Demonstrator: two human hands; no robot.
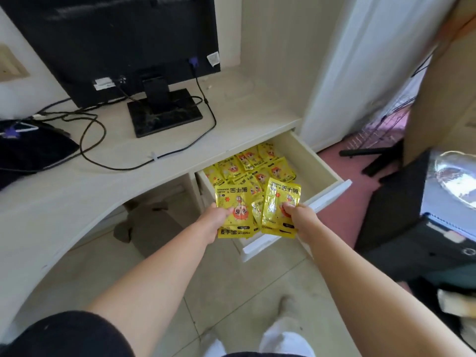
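On the pale wooden worktop [77, 197], the black flat monitor [116, 47] stands at the back, with the dark fabric bag [31, 150] to its left. Under the worktop's right end, the open white drawer [316, 161] holds a heap of yellow foil hand-warmer packets [247, 166]. Above the drawer's front, my left grip [213, 222] holds the left bunch of packets [234, 197] and my right grip [304, 220] holds the right bunch of packets [278, 199], side by side.

L hand [215, 221], R hand [302, 219]: pinch grip

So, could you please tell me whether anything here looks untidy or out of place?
Yes. The packets in the drawer lie jumbled, overlapping at different angles rather than stacked; the left hand and right hand each grip more. Black cables sprawl loose across the desk.
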